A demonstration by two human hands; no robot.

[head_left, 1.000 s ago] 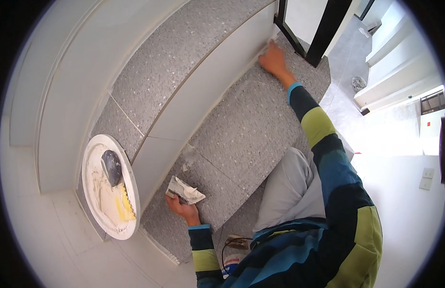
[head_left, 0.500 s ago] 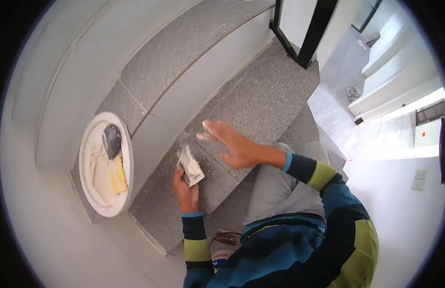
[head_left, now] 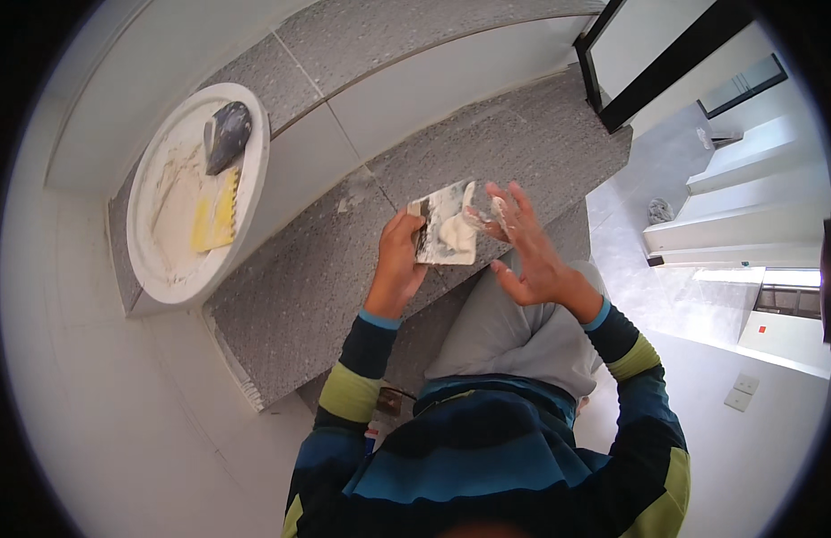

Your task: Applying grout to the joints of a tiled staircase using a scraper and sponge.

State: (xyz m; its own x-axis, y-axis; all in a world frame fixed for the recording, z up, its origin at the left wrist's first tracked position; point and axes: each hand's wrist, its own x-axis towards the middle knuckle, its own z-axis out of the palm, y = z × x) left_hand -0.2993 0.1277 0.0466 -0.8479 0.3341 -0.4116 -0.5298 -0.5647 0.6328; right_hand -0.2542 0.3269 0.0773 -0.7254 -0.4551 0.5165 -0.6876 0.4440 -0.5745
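Note:
My left hand (head_left: 402, 262) grips a flat rectangular spreader (head_left: 430, 244) by its left edge, thumb on top. A thick lump of white paste (head_left: 455, 230) lies across its face. Just to the right, my right hand (head_left: 532, 255) has its fingers extended and apart, with white paste on the fingertips. Those fingertips are close to the spreader's right edge; whether they touch it I cannot tell. Both are held above a grey speckled stair tread (head_left: 308, 305).
A round white basin (head_left: 258, 148) stands at the left on the steps, its inside coated with pale paste. In it lie a yellow notched spreader (head_left: 216, 215) and a dark grey rounded object (head_left: 228, 136). A black metal frame (head_left: 675, 67) rises at the far right.
The spreader and my left hand have come up and to the right. My right hand has moved right, its fingers now by the pasted side. The view has shifted too.

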